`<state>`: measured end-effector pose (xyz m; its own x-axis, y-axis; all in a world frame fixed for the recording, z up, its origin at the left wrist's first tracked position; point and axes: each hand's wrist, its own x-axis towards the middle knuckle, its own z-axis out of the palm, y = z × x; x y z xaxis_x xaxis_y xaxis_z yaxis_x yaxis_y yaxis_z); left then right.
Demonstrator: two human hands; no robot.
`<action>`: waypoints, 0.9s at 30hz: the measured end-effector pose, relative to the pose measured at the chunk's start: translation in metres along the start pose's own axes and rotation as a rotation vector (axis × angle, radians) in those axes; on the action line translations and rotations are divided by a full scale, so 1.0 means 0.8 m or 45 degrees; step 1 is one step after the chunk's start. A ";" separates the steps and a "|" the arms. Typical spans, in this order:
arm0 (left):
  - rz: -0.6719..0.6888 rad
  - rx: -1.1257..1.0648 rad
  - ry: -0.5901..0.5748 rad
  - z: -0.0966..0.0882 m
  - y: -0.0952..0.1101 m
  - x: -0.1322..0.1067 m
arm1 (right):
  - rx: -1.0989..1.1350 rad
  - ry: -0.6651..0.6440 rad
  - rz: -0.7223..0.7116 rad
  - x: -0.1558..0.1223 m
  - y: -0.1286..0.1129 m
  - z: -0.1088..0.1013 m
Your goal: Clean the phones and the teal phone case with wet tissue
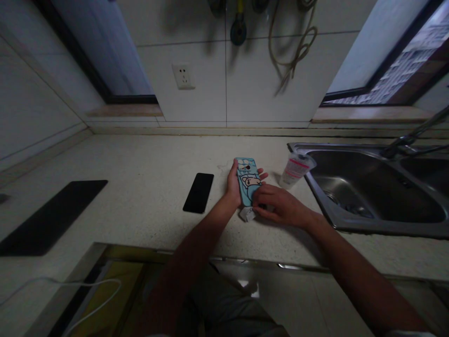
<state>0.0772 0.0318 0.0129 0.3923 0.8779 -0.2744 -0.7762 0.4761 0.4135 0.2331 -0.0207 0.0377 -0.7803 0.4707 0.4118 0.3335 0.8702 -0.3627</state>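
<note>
A light blue phone case (249,185) with a cartoon figure rests in my left hand (234,183), back side up. Its fingers wrap round from beneath, and their tips show past the right edge. Whether a phone sits inside the case cannot be told. My right hand (280,204) is closed, its curled fingertips at the lower right edge of the case. Just below the case is a crumpled white piece of tissue or paper (247,214), close to my right thumb; what the fingers pinch is hidden. To the left, a black phone (199,193) lies flat on the counter.
A clear plastic cup (296,170) with red print stands beside the steel sink (324,206) on the right. A dark flat panel (56,217) lies on the pale counter (147,187) at left. A white cable (94,283) hangs at the lower left. The tap (407,140) rises behind the sink.
</note>
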 end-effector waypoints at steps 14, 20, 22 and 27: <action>-0.037 -0.092 -0.027 0.001 0.002 0.000 | -0.267 0.175 0.322 -0.005 0.018 -0.002; 0.053 -0.072 -0.010 -0.001 0.003 0.002 | -0.153 0.146 0.107 0.000 0.006 0.006; 0.044 -0.048 -0.017 -0.003 0.003 0.003 | -0.127 0.137 0.032 0.002 -0.001 0.012; 0.057 -0.048 0.024 -0.006 0.003 0.003 | -0.135 0.131 -0.058 0.005 -0.005 0.020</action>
<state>0.0740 0.0345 0.0092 0.3478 0.8969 -0.2731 -0.8109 0.4340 0.3925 0.2202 -0.0251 0.0272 -0.7392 0.4382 0.5113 0.3575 0.8988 -0.2535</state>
